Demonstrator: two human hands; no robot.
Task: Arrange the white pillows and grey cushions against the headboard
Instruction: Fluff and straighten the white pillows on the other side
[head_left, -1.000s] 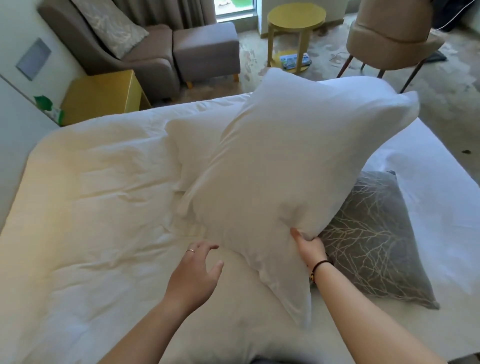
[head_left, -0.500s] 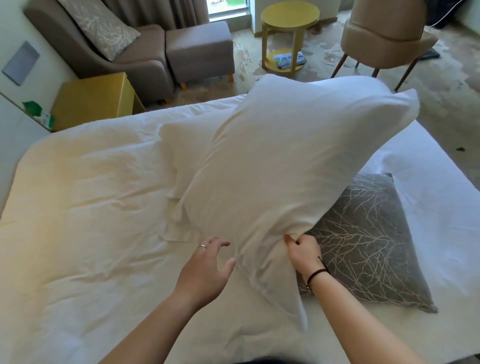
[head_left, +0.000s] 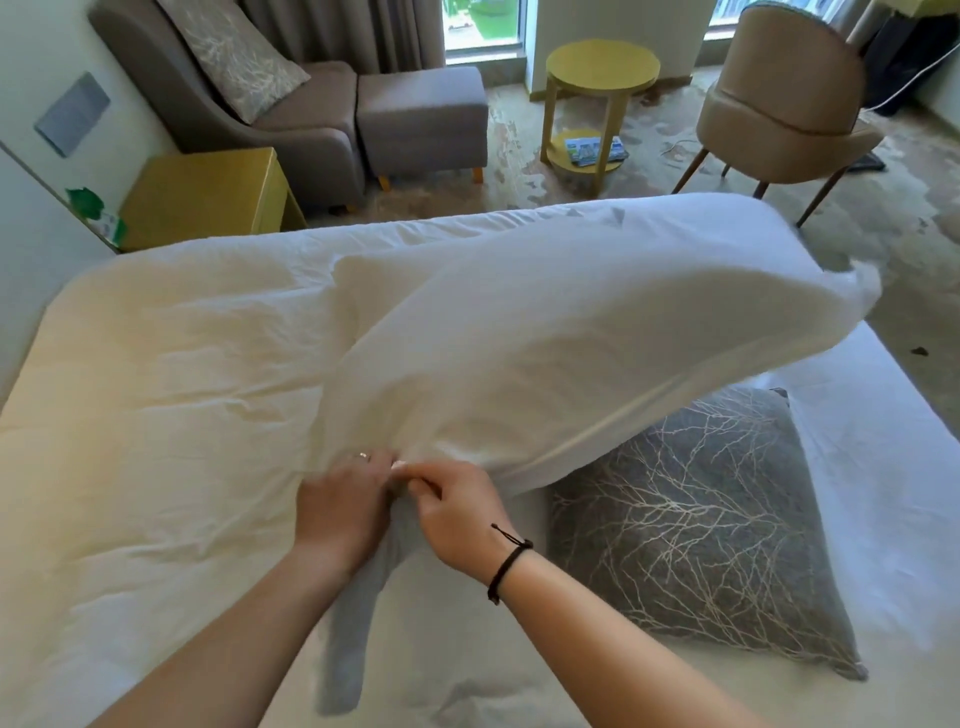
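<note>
A large white pillow (head_left: 571, 332) is lifted off the bed, tilted with its far end up to the right. My left hand (head_left: 343, 512) and my right hand (head_left: 457, 514) both pinch its near lower corner, side by side. Under the pillow's right part lies a grey cushion (head_left: 696, 540) with a pale branch pattern, flat on the bed. Another white pillow (head_left: 363, 275) peeks out behind the lifted one, mostly hidden. A second patterned cushion (head_left: 234, 52) leans in the armchair at the far left. No headboard is in view.
The bed (head_left: 145, 395) with its white duvet fills the near view. Beyond its far edge stand a yellow nightstand (head_left: 208, 192), a grey armchair (head_left: 311, 140) with ottoman (head_left: 421, 119), a round yellow side table (head_left: 602, 73) and a beige chair (head_left: 784, 109).
The pillow has swung from nearly upright to a flatter tilt, drawn toward me. My left hand, open before, has come in and gripped the corner beside my right hand.
</note>
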